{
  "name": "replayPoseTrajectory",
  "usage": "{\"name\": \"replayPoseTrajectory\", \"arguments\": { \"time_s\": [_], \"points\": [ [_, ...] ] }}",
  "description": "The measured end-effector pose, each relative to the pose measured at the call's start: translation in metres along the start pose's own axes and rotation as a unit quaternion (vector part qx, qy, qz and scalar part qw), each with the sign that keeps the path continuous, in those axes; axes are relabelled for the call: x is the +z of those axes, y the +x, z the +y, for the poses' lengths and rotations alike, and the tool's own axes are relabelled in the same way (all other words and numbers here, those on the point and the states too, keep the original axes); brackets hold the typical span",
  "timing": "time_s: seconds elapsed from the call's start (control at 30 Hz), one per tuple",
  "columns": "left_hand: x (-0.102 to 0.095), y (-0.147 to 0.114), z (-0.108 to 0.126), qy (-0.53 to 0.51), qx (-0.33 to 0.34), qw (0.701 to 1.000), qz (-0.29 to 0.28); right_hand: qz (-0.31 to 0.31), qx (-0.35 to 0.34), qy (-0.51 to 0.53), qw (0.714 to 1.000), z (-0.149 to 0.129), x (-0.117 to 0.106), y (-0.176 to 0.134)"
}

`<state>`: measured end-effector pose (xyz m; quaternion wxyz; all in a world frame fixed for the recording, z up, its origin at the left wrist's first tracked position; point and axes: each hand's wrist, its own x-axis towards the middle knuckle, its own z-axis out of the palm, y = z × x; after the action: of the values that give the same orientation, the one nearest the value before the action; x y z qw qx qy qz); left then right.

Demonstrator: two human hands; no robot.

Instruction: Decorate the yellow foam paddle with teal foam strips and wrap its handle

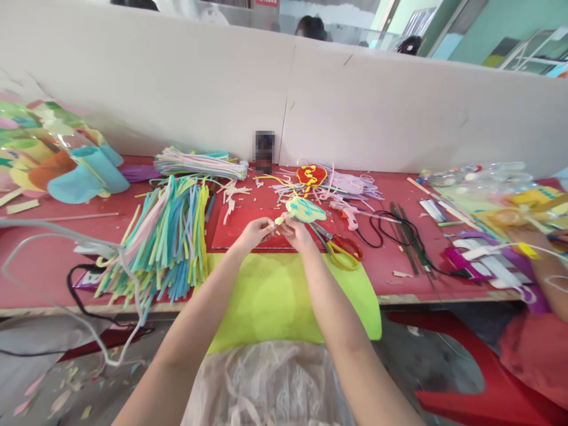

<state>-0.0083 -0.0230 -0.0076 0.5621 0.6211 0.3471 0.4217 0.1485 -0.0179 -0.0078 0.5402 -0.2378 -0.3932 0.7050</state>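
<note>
Over the red board, both of my hands meet at a small pale-yellow craft piece with turquoise lines, seemingly made of fuzzy pipe cleaner. My right hand pinches its lower left end. My left hand has its fingers pressed together at the tip of the piece; what exactly they grip is too small to make out. Scissors with yellow and red handles lie just right of my right hand. Beyond them rests a pink glue gun. A red and yellow pipe-cleaner piece lies farther back.
Bundles of pastel pipe cleaners cover the left of the table. A lime-green sheet hangs over the front edge. Black cables run to a magenta power strip. At the right, another person's arm reaches in. A white partition stands behind.
</note>
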Motion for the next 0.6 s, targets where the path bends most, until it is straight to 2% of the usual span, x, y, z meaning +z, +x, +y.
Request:
{"name": "replayPoseTrajectory", "arguments": {
  "time_s": [0.1, 0.4, 0.5, 0.6],
  "points": [
    [-0.0017, 0.0001, 0.0012, 0.025, 0.004, 1.0, 0.008, -0.005, 0.005, 0.011, 1.0, -0.0018, 0.0009, -0.0007],
    [-0.003, -0.0017, 0.0058, 0.146, 0.027, 0.988, 0.042, 0.056, 0.042, 0.034, 0.997, -0.008, -0.0026, 0.0025],
    [-0.0044, -0.0016, 0.0053, 0.152, 0.023, 0.987, 0.039, 0.059, 0.037, 0.024, 0.997, -0.0085, -0.0037, 0.0036],
    [-0.0068, -0.0016, 0.0052, 0.139, 0.0, 0.99, 0.009, 0.067, 0.037, -0.014, 0.997, -0.0091, -0.003, 0.0031]
  ]
}}
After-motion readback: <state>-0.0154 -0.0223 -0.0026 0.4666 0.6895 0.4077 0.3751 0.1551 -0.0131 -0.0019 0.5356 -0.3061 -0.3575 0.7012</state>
